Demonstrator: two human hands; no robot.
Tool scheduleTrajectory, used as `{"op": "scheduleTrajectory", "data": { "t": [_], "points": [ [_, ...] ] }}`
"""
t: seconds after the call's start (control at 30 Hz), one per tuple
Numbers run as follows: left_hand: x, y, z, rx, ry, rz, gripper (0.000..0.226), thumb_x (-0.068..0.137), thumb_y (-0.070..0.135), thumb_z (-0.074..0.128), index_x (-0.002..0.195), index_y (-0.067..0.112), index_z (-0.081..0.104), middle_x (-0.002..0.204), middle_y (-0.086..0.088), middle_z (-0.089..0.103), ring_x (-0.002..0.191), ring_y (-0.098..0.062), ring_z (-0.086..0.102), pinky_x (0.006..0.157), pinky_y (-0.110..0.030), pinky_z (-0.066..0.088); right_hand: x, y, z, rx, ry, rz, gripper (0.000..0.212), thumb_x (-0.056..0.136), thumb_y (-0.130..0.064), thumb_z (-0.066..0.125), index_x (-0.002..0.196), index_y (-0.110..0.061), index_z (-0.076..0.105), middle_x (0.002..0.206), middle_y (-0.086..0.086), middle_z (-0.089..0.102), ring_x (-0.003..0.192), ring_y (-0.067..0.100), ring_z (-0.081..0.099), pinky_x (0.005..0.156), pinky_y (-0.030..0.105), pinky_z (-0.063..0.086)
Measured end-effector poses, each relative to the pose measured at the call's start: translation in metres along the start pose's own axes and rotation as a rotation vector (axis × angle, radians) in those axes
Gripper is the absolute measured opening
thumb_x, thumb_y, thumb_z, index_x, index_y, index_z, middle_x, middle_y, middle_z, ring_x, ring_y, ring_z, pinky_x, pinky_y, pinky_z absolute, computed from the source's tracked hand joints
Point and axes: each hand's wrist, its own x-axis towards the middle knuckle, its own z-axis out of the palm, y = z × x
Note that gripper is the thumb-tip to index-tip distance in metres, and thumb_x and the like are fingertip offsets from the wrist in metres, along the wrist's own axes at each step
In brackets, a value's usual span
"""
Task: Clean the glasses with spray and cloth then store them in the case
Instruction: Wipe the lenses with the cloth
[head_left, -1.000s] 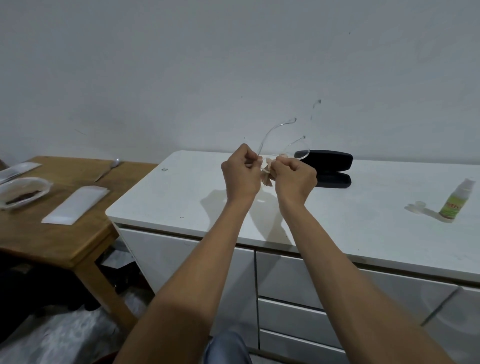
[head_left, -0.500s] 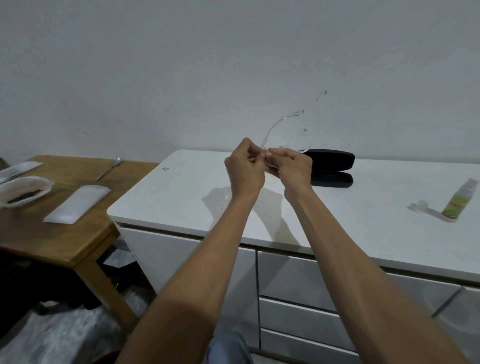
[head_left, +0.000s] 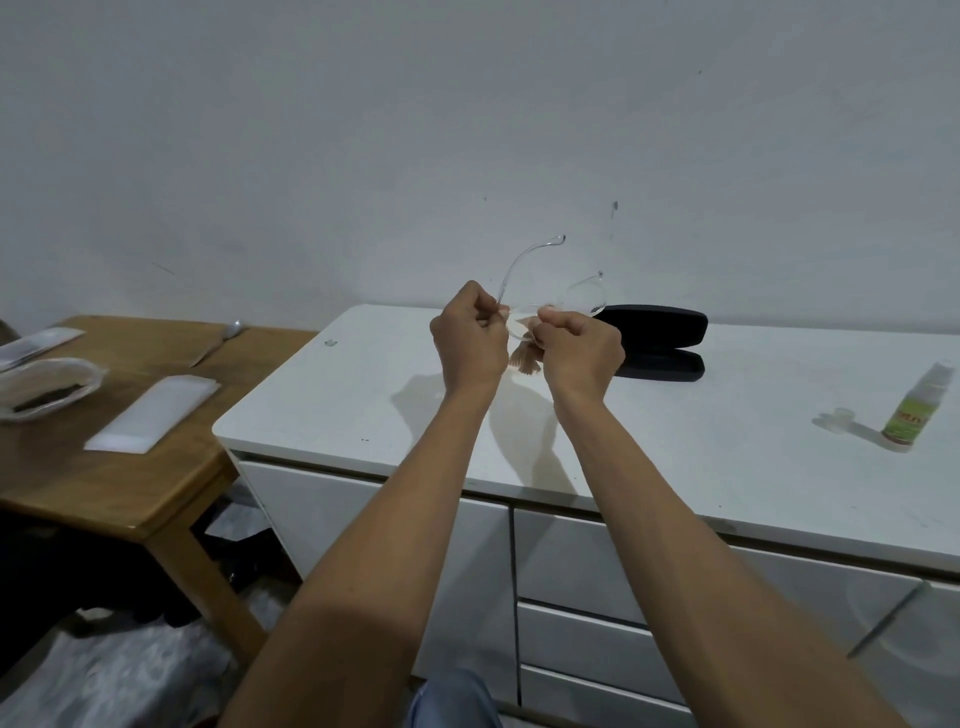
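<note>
Clear-framed glasses (head_left: 584, 299) are held in the air above the white cabinet top (head_left: 675, 415). My left hand (head_left: 470, 340) grips the frame near the hinge, with one temple arm curving up above it. My right hand (head_left: 582, 351) pinches a small beige cloth (head_left: 524, 364) against a lens; the cloth's corner hangs down between my hands. The black glasses case (head_left: 660, 338) lies open on the cabinet just behind my right hand. A small spray bottle with a green label (head_left: 917, 408) stands at the far right, its clear cap (head_left: 841, 415) lying beside it.
A wooden table (head_left: 104, 467) stands lower to the left, with a white flat packet (head_left: 156, 413), a clear plastic bag (head_left: 47, 387) and a spoon (head_left: 223, 338) on it. The cabinet has drawers below its front edge. A plain wall is behind.
My hands have rubbed the cloth over the glasses and shifted slightly; the free lens and the cloth's corner show again after being hidden half a second ago.
</note>
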Motion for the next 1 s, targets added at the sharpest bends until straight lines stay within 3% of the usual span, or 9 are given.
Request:
{"op": "scheduleTrajectory", "data": {
  "t": [0.13,0.3,0.43,0.53,0.63,0.73,0.8,0.87,1.0],
  "points": [
    [0.016,-0.007,-0.013,0.019,0.097,-0.025,0.022,0.083,-0.003,0.07,0.071,0.008,0.055,0.067,-0.009,0.069,0.063,-0.028,0.067,0.065,-0.044,0.058,0.003,-0.009,-0.004,-0.069,-0.07,-0.115,0.01,0.085,0.002,0.074,0.081,-0.007,0.079,0.06,0.012,0.073,0.055,0.035,0.072,0.063,0.039,0.061],
    [0.037,-0.022,-0.038,0.052,0.133,0.01,0.016,0.082,-0.007,0.064,0.08,0.008,0.067,0.07,-0.007,0.07,0.064,-0.023,0.067,0.063,-0.038,0.057,0.012,-0.015,-0.021,-0.046,-0.065,-0.112,0.015,0.088,0.004,0.073,0.08,-0.009,0.077,0.067,0.0,0.078,0.052,0.031,0.073,0.069,0.044,0.065],
    [0.036,-0.048,-0.06,0.156,0.135,0.021,0.019,0.08,-0.009,0.068,0.075,0.009,0.068,0.07,-0.003,0.07,0.068,-0.024,0.07,0.065,-0.038,0.058,0.023,-0.007,-0.038,-0.013,-0.032,-0.093,0.006,0.089,-0.001,0.072,0.091,-0.004,0.076,0.066,0.02,0.074,0.054,0.039,0.072,0.07,0.052,0.063],
    [0.027,-0.067,-0.072,0.221,0.132,0.014,0.019,0.081,-0.013,0.068,0.075,0.005,0.068,0.077,-0.006,0.073,0.072,-0.022,0.071,0.072,-0.012,0.051,0.028,-0.007,-0.045,-0.056,0.044,-0.112,0.013,0.089,0.0,0.071,0.101,-0.005,0.071,0.072,0.003,0.074,0.049,0.014,0.071,0.067,0.04,0.065],
    [0.02,-0.081,-0.08,0.254,0.133,-0.024,0.026,0.08,-0.017,0.061,0.076,0.006,0.069,0.077,-0.003,0.071,0.072,-0.02,0.07,0.063,-0.007,0.045,0.032,-0.007,-0.047,-0.054,0.024,-0.107,0.029,0.089,0.0,0.072,0.117,-0.005,0.065,0.082,-0.007,0.068,0.052,0.004,0.07,0.064,0.027,0.064],
    [0.019,-0.089,-0.085,0.309,0.143,-0.045,0.026,0.08,-0.02,0.056,0.079,0.003,0.069,0.078,-0.01,0.072,0.072,-0.024,0.067,0.063,-0.019,0.049,0.036,-0.006,-0.046,-0.114,-0.031,-0.105,0.04,0.087,-0.007,0.077,0.125,-0.003,0.067,0.089,-0.004,0.071,0.074,0.012,0.075,0.074,0.031,0.065],
    [0.02,-0.092,-0.089,0.364,0.148,-0.042,0.027,0.08,-0.021,0.054,0.081,0.001,0.07,0.079,-0.014,0.071,0.074,-0.027,0.065,0.067,-0.034,0.054,0.036,-0.008,-0.043,-0.16,-0.088,-0.125,0.03,0.088,-0.008,0.077,0.116,0.0,0.072,0.084,0.007,0.075,0.067,0.018,0.075,0.069,0.028,0.063],
    [0.021,-0.094,-0.094,0.42,0.13,-0.03,0.028,0.081,-0.022,0.052,0.084,-0.001,0.071,0.083,-0.016,0.072,0.076,-0.028,0.063,0.07,-0.038,0.053,0.035,-0.01,-0.041,-0.181,-0.163,-0.159,0.014,0.09,-0.007,0.073,0.101,0.001,0.076,0.072,0.019,0.074,0.056,0.025,0.072,0.059,0.026,0.06],
    [0.018,-0.103,-0.104,0.522,0.066,0.014,0.025,0.084,-0.02,0.052,0.089,-0.002,0.07,0.087,-0.019,0.072,0.081,-0.034,0.066,0.072,-0.042,0.055,0.036,-0.011,-0.039,-0.258,-0.198,-0.188,0.01,0.09,-0.014,0.074,0.094,-0.005,0.076,0.069,0.017,0.074,0.056,0.023,0.072,0.052,0.021,0.053]
  ]
}}
